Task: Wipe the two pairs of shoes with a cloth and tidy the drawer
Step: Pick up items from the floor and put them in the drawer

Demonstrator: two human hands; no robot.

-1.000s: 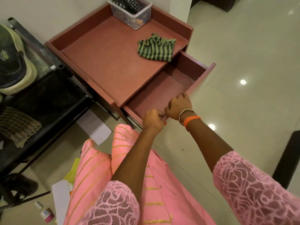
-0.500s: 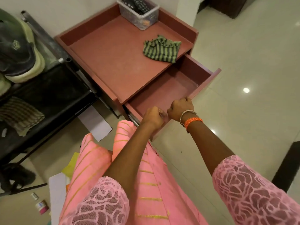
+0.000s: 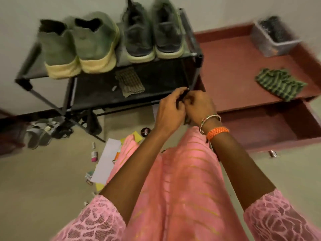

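Fingers [image 3: 175, 100] of the left hand [image 3: 169, 113] curl in and meet the fingers of the right hand [image 3: 199, 107]. Both hands pinch a small dark thing [image 3: 180, 100] between them, but it is too blurry to say what it is.

Just behind the fingertips stands a black shoe rack [image 3: 194, 54]. A brown checked cloth [image 3: 129, 82] lies on its lower shelf, near the fingers and a bit to their left. On the top shelf, further up, sit a pair of green shoes [image 3: 78, 44] and a pair of dark grey shoes [image 3: 152, 30], side by side.

To the right of the fingers is a red-brown cabinet [image 3: 234, 66] with its drawer [image 3: 271, 127] pulled out. A green striped cloth [image 3: 279, 83] lies on the cabinet top, and a clear plastic box [image 3: 272, 39] stands at the back.

Below the fingers, papers [image 3: 106, 162] and small bottles [image 3: 94, 155] lie on the floor. A little round black tin [image 3: 145, 131] has pink writing that cannot be read.
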